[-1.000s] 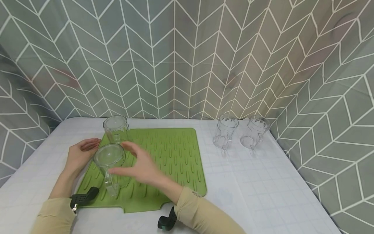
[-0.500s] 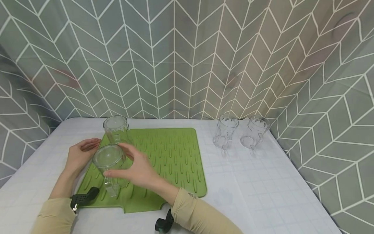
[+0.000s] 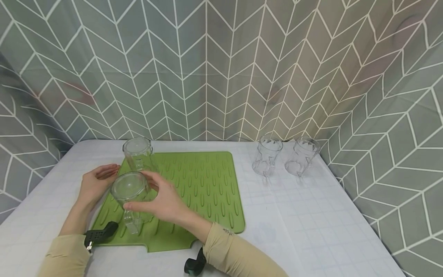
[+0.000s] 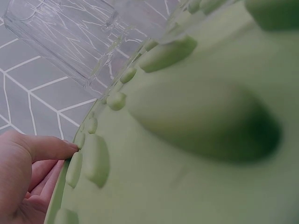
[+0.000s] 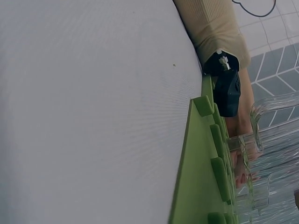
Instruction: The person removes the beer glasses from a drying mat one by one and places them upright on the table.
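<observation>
A clear glass mug [image 3: 129, 186] stands upside down on the left part of a green drying mat [image 3: 207, 192], its handle toward the front. My right hand [image 3: 166, 200] grips this mug between thumb and fingers. At the mat's left edge, my left hand [image 3: 95, 184] pinches the rim; the left wrist view shows the thumb [image 4: 51, 148] on top and fingers curled beneath. Just behind the gripped mug, another upside-down glass mug [image 3: 137, 148] stands near the mat's far left corner. Mug handles [image 5: 275, 100] show beside the mat in the right wrist view.
Two more clear glass mugs, a nearer-left one [image 3: 267, 157] and a right one [image 3: 302, 157], stand at the back right of the white tablecloth [image 3: 277, 231]. A patterned curtain [image 3: 221, 69] closes off the back and sides. Black wrist cameras sit at both cuffs.
My right hand has shifted slightly left and closed more around the front mug, which has barely moved. The left hand stays at the mat's edge.
</observation>
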Available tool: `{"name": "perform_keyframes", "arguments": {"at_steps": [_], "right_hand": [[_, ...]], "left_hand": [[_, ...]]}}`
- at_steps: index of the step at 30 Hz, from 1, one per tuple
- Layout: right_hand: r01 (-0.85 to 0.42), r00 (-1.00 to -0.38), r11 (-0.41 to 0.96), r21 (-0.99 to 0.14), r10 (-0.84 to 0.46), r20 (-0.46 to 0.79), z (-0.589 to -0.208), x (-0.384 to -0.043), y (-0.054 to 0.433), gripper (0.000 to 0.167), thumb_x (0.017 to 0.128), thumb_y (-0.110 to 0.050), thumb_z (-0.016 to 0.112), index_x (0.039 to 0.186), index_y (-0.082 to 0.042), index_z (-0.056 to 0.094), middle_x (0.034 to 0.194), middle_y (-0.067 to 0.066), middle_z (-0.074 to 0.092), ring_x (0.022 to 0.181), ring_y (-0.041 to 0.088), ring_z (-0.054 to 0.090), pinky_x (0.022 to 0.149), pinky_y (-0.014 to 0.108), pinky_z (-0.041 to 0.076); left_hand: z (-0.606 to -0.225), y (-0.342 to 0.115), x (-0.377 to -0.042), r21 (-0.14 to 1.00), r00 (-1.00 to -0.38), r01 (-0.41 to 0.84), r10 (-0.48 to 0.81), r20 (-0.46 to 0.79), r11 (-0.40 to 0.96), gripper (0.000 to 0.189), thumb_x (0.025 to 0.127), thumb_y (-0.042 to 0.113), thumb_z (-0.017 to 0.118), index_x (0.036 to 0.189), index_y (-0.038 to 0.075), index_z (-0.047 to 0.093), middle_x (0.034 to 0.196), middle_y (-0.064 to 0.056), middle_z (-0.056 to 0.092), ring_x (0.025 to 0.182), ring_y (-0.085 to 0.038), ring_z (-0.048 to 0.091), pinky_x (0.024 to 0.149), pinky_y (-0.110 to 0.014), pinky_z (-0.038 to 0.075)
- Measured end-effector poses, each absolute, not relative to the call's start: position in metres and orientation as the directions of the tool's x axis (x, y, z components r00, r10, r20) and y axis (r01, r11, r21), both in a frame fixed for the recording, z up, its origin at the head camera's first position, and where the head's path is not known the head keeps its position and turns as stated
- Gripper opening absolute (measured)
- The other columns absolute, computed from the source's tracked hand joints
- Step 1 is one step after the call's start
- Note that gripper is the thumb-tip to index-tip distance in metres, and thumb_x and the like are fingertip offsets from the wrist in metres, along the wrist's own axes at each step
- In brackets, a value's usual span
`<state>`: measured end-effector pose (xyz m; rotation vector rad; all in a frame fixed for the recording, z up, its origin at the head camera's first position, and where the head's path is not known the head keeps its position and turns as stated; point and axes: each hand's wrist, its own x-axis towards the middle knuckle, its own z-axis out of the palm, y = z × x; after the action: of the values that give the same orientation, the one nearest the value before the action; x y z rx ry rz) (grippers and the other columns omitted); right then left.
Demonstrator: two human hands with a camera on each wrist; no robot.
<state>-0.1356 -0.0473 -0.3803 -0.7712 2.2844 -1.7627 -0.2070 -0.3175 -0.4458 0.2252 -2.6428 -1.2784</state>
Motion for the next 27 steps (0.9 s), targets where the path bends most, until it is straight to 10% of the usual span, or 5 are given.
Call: {"name": "perform_keyframes", "arguments": {"at_steps": [7,14,27], "right_hand": [[-0.321,-0.846,0.157,-0.934,-0.49,0.209,-0.3815,-0.1371,-0.048,0.082,0.08,-0.031,0.085,0.149,-0.025,0.042,0.142,-0.014,0.052,0.13,0.007,0.05,0.11,0.025,0.043],[-0.325,-0.844,0.164,-0.931,-0.495,0.207,-0.3811,-0.1378,-0.0479,0.082,0.08,-0.032,0.085,0.149,-0.028,0.042,0.141,-0.017,0.053,0.129,0.007,0.05,0.109,0.028,0.044],[-0.301,-0.863,0.201,-0.932,-0.474,0.176,-0.3796,-0.1367,-0.0456,0.082,0.079,-0.034,0.085,0.149,-0.03,0.042,0.14,-0.015,0.053,0.127,0.008,0.052,0.102,0.024,0.044]], "left_hand": [[-0.4449,-0.317,-0.2067,0.788,-0.969,-0.068,-0.228,0.094,0.612,0.053,0.099,0.03,0.063,0.142,0.0,0.05,0.139,-0.023,0.058,0.089,0.021,0.044,0.098,-0.035,0.055],[-0.4449,-0.3173,-0.2057,0.789,-0.968,-0.044,-0.221,0.118,0.612,0.052,0.098,0.026,0.065,0.141,-0.001,0.052,0.138,-0.025,0.058,0.09,0.021,0.045,0.082,-0.007,0.052],[-0.4439,-0.3168,-0.2046,0.802,-0.97,-0.03,-0.211,0.121,0.597,0.054,0.097,0.027,0.067,0.14,-0.001,0.052,0.138,-0.025,0.057,0.09,0.021,0.047,0.077,-0.002,0.048]]}}
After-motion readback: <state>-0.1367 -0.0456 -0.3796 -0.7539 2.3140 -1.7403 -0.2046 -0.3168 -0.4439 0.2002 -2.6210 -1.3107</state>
